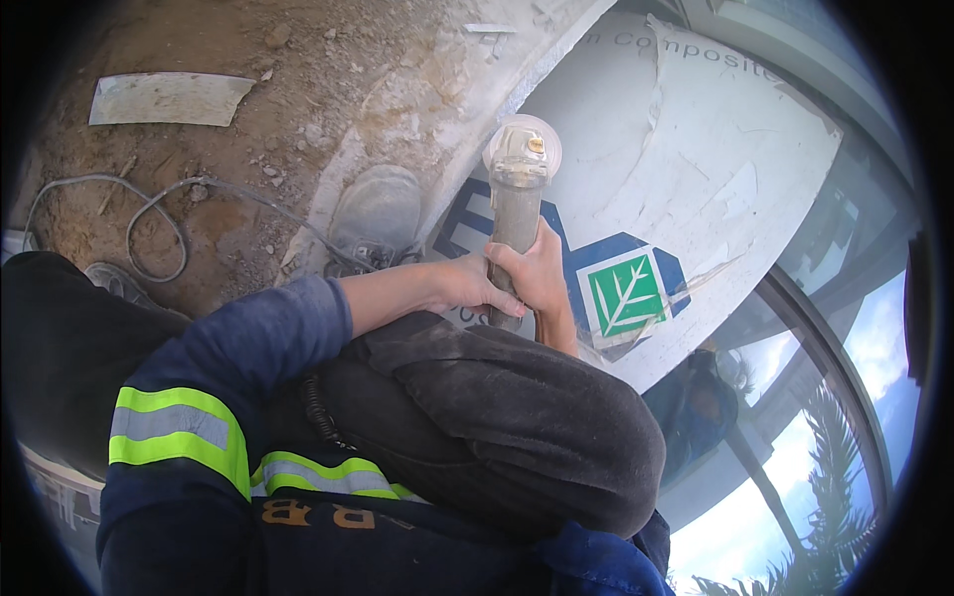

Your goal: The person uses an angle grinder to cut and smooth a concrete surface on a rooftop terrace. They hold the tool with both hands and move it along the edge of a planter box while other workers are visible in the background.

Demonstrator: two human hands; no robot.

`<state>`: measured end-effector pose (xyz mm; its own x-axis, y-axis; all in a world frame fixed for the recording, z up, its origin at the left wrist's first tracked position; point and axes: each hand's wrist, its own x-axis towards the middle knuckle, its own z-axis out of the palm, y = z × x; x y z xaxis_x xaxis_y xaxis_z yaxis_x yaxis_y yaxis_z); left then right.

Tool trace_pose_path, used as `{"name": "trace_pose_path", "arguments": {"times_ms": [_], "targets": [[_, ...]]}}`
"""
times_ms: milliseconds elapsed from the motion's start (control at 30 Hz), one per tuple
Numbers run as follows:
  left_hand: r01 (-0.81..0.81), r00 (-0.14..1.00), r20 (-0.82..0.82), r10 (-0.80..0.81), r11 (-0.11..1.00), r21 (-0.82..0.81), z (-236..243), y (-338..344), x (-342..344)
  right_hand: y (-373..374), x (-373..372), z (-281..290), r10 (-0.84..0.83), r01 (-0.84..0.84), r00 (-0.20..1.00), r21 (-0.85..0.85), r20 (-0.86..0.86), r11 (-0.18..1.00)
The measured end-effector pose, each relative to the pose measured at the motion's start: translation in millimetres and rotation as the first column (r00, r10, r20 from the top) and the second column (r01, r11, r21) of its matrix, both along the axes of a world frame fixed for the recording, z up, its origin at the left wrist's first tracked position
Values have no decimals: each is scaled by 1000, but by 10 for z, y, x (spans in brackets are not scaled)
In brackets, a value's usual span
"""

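A dusty grey angle grinder [516,211] is gripped in both my hands, its head and round pale disc [546,137] pointing away from me. My right hand [540,266] is closed round the middle of its body, thumb across the top. Closer to me, my left hand [471,284] is closed on the rear end; most of its fingers are hidden. Beneath the grinder lies a large white panel [715,174] with torn film and blue and green markings. Whether the disc touches the panel cannot be made out.
A grey cable [132,234] loops over the rubble-strewn dirt to the left, running toward my dusty shoe [378,214]. An offcut strip [172,99] lies at the far left. On the right, reflective glass [795,343] and its frame border the panel. My bent knee [556,427] is close below my hands.
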<state>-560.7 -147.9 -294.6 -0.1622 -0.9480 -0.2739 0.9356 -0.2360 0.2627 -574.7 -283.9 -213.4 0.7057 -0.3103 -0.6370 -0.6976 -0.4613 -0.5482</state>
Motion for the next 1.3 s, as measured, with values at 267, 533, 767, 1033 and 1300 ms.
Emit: {"name": "trace_pose_path", "arguments": {"times_ms": [267, 533, 767, 1033, 1300], "targets": [[-29, 1000, -1, 29, 999, 44, 4, 10, 61, -12, 86, -46, -10, 10, 1000, 12, -13, 1000], [-32, 999, 7, 32, 997, 72, -49, 34, 183, -43, 207, -155, -12, 13, 1000, 45, -22, 999], [-49, 999, -2, 49, 998, 48, -29, 25, 97, -57, 118, -122, -12, 14, 999, 28, -51, 1000], [-19, 1000, -15, 20, 998, 62, 64, 47, 46, 26, 17, -24, -39, 39, 999, 32, 3, 999], [-57, 998, -12, 58, 996, 68, -38, 38, 106, -15, 117, -134, 7, -6, 1000, 35, -8, 999]]}}
